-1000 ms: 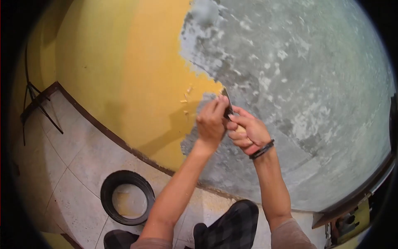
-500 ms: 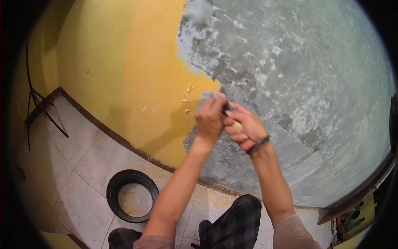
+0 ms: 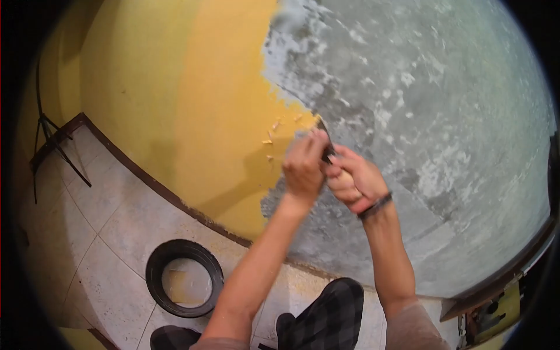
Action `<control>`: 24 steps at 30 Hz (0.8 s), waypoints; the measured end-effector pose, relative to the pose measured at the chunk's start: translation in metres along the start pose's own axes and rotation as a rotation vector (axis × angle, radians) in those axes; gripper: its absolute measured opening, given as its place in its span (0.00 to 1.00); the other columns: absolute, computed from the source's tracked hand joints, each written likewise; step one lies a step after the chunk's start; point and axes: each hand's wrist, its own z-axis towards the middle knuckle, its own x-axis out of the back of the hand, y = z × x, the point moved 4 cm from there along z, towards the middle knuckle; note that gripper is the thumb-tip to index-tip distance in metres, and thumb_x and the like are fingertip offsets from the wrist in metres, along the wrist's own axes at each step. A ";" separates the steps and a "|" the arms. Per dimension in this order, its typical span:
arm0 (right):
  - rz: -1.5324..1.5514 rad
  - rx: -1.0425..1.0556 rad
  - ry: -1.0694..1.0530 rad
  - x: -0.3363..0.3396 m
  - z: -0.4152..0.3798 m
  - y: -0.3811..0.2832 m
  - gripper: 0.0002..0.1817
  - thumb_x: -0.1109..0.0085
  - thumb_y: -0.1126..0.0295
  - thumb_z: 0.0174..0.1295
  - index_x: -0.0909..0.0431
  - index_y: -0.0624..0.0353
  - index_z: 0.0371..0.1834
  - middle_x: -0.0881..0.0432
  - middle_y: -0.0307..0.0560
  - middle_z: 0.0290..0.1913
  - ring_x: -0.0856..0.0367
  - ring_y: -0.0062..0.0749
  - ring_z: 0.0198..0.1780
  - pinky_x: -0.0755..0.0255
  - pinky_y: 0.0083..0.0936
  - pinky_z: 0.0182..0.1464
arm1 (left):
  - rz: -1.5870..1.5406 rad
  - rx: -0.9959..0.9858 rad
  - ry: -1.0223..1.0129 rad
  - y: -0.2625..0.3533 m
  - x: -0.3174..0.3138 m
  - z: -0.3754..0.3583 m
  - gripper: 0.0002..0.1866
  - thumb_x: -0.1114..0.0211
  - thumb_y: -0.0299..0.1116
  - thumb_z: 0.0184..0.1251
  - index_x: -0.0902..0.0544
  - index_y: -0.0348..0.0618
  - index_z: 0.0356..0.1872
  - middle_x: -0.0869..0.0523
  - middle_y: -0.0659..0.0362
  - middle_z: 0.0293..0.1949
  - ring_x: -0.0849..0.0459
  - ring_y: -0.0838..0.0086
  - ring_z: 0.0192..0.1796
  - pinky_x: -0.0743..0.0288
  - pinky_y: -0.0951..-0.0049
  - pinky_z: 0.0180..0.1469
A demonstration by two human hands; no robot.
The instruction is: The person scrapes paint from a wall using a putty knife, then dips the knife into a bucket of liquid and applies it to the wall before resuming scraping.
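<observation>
My right hand [image 3: 356, 179] is wrapped round the pale handle of a scraper [image 3: 327, 153] with a dark blade. My left hand [image 3: 304, 164] is closed on the blade part, just to the left of my right hand. The blade's tip touches the wall where the yellow paint [image 3: 221, 87] meets the bare grey surface [image 3: 396, 116]. Loose paint flakes [image 3: 268, 142] cling to the yellow area left of the blade. Most of the blade is hidden by my fingers.
A black bucket [image 3: 154, 274] with pale contents stands on the tiled floor [image 3: 116, 216] at the lower left. A thin black stand [image 3: 65, 157] is at the far left. Dark skirting [image 3: 175, 201] runs along the wall's foot. My knee is below my arms.
The view has shifted slightly, so the hands and the paint edge appear a little further right. Both hands still hold the scraper at the paint edge.
</observation>
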 end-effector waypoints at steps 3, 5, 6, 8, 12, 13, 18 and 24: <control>-0.013 -0.009 0.039 0.000 -0.004 -0.005 0.19 0.56 0.75 0.66 0.38 0.58 0.61 0.31 0.40 0.25 0.44 0.11 0.13 0.52 0.11 0.10 | -0.009 0.064 -0.048 0.006 -0.005 0.001 0.11 0.36 0.36 0.57 0.19 0.40 0.37 0.17 0.53 0.31 0.17 0.59 0.34 0.24 0.66 0.34; -0.025 -0.010 0.048 0.003 -0.014 -0.001 0.19 0.56 0.75 0.66 0.37 0.58 0.60 0.31 0.40 0.25 0.44 0.11 0.13 0.52 0.11 0.10 | -0.020 0.132 -0.180 0.019 0.000 -0.008 0.10 0.35 0.32 0.56 0.18 0.40 0.36 0.16 0.52 0.33 0.15 0.59 0.38 0.22 0.68 0.37; -0.020 -0.004 0.049 0.008 -0.020 -0.002 0.18 0.56 0.75 0.66 0.36 0.58 0.60 0.31 0.39 0.25 0.44 0.11 0.13 0.52 0.11 0.10 | -0.010 0.128 -0.166 0.019 -0.006 -0.012 0.10 0.35 0.32 0.56 0.18 0.40 0.36 0.16 0.52 0.33 0.15 0.59 0.38 0.22 0.68 0.37; 0.003 0.010 0.054 0.017 -0.025 -0.003 0.18 0.57 0.75 0.66 0.35 0.58 0.59 0.31 0.39 0.24 0.44 0.11 0.13 0.52 0.11 0.10 | -0.017 -0.003 0.025 0.019 -0.018 -0.021 0.10 0.34 0.32 0.55 0.18 0.40 0.37 0.16 0.52 0.33 0.16 0.59 0.36 0.22 0.67 0.35; -0.004 -0.035 -0.044 -0.001 0.008 -0.006 0.17 0.57 0.75 0.67 0.35 0.58 0.59 0.31 0.40 0.24 0.44 0.12 0.13 0.53 0.11 0.09 | 0.038 0.074 -0.009 0.004 0.000 0.001 0.08 0.36 0.31 0.57 0.17 0.40 0.37 0.16 0.52 0.32 0.16 0.60 0.34 0.23 0.67 0.34; -0.025 -0.004 0.035 -0.007 0.005 -0.002 0.17 0.56 0.74 0.67 0.35 0.57 0.59 0.31 0.40 0.24 0.43 0.12 0.13 0.53 0.11 0.09 | 0.027 0.085 -0.014 -0.001 0.000 -0.001 0.09 0.37 0.31 0.57 0.17 0.39 0.38 0.17 0.52 0.31 0.16 0.60 0.34 0.23 0.66 0.35; -0.030 0.007 0.053 0.014 -0.005 0.000 0.16 0.55 0.74 0.66 0.34 0.57 0.57 0.31 0.39 0.24 0.43 0.12 0.12 0.54 0.12 0.07 | -0.003 -0.040 0.001 0.009 -0.006 -0.011 0.11 0.39 0.34 0.59 0.20 0.41 0.41 0.18 0.53 0.33 0.18 0.59 0.36 0.25 0.62 0.34; 0.003 -0.072 -0.006 -0.009 0.014 -0.004 0.16 0.56 0.75 0.67 0.35 0.56 0.57 0.31 0.38 0.24 0.44 0.12 0.12 0.53 0.11 0.06 | 0.039 0.124 -0.073 -0.002 0.007 0.006 0.16 0.38 0.43 0.59 0.22 0.40 0.38 0.19 0.53 0.33 0.19 0.57 0.35 0.25 0.62 0.32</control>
